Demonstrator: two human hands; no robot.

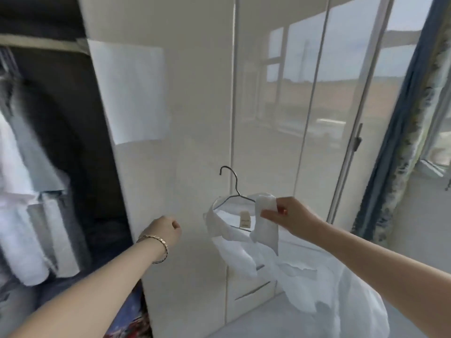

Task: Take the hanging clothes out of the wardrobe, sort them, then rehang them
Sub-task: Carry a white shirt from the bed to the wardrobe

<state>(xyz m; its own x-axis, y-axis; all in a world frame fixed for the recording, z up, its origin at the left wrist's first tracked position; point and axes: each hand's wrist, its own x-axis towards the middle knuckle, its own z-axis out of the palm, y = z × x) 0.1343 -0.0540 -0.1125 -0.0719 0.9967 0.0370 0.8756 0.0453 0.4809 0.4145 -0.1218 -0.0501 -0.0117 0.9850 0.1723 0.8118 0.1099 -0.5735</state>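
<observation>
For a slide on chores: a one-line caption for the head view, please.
Right hand pinches the collar of a white shirt on a wire hanger by the wardrobe; left hand curled, empty.

2 forearms show, both bare right to the frame edge. the left hand has 1 thin gold-toned bracelet of small flat links around its wrist. the right hand has a small reddish spot at its thumb nail, blurred
</observation>
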